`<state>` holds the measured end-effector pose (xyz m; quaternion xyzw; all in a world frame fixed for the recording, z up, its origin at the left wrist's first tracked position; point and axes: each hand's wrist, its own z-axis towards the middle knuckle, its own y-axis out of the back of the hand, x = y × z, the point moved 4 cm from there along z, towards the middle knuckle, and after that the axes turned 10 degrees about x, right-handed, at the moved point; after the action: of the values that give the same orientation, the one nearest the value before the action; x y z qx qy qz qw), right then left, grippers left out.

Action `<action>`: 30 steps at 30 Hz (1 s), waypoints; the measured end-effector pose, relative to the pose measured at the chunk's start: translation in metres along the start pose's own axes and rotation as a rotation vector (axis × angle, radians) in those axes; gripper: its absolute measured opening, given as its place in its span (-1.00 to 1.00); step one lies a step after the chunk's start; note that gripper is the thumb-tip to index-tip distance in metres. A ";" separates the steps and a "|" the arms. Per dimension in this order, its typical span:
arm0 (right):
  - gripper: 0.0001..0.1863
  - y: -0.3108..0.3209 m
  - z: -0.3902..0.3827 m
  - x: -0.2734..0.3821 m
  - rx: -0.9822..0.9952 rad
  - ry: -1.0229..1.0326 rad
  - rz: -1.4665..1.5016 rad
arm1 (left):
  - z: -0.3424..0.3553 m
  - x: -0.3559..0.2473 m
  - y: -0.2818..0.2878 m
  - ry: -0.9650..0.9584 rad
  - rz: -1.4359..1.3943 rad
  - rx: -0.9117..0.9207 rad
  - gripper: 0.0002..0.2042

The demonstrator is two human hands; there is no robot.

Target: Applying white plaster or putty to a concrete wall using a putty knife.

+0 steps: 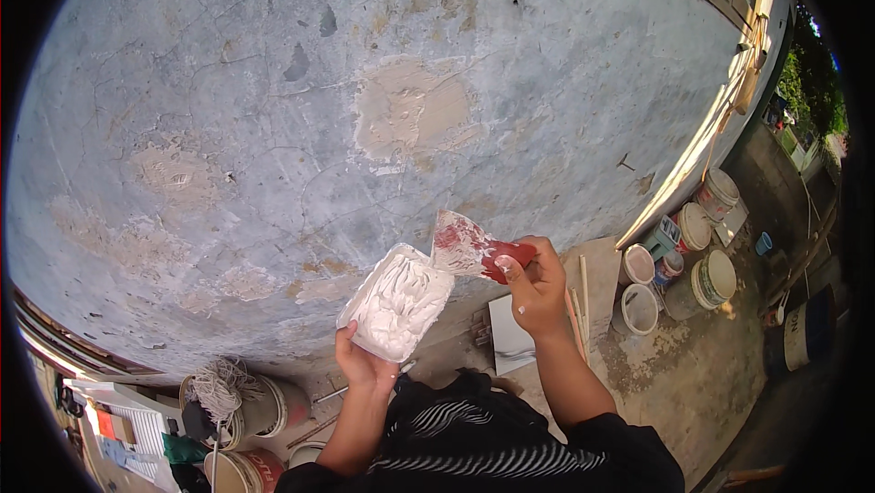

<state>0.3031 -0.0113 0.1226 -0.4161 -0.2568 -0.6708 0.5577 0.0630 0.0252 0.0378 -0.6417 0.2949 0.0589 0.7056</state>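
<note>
Left hand (363,363), part-curled, holds tray (367,286) of white putty (396,306) by near edge; right hand (540,291), closed round red scraper (507,257), points blade (453,238) leftward at tray's far right corner.

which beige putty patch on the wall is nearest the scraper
The squarish patch just above the scraper in the right hand; the other patches lie farther left.

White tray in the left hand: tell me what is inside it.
Inside the tray lies thick, off-white paste, its surface ridged and swirled. It covers the tray's floor, so the bottom and the paste's depth cannot be seen.
</note>
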 end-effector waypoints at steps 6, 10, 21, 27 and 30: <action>-0.67 -0.020 0.002 0.011 0.376 0.508 -0.481 | 0.008 -0.006 -0.009 0.115 -0.019 -0.071 -0.33; -0.61 -0.031 -0.002 0.018 0.552 0.616 -0.608 | 0.012 -0.012 -0.015 0.096 -0.052 -0.035 -0.34; -0.63 -0.036 0.016 0.044 0.455 0.715 -0.897 | -0.001 -0.015 -0.047 0.011 0.001 0.069 -0.33; -0.62 -0.036 0.008 0.045 0.522 0.729 -0.910 | 0.002 -0.025 -0.053 -0.067 -0.018 0.090 -0.34; -0.61 -0.033 0.007 0.044 0.564 0.719 -0.926 | 0.004 -0.029 -0.057 -0.107 -0.034 0.094 -0.33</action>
<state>0.2719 -0.0204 0.1672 0.1503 -0.3730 -0.8461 0.3499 0.0670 0.0279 0.1014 -0.6089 0.2482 0.0672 0.7504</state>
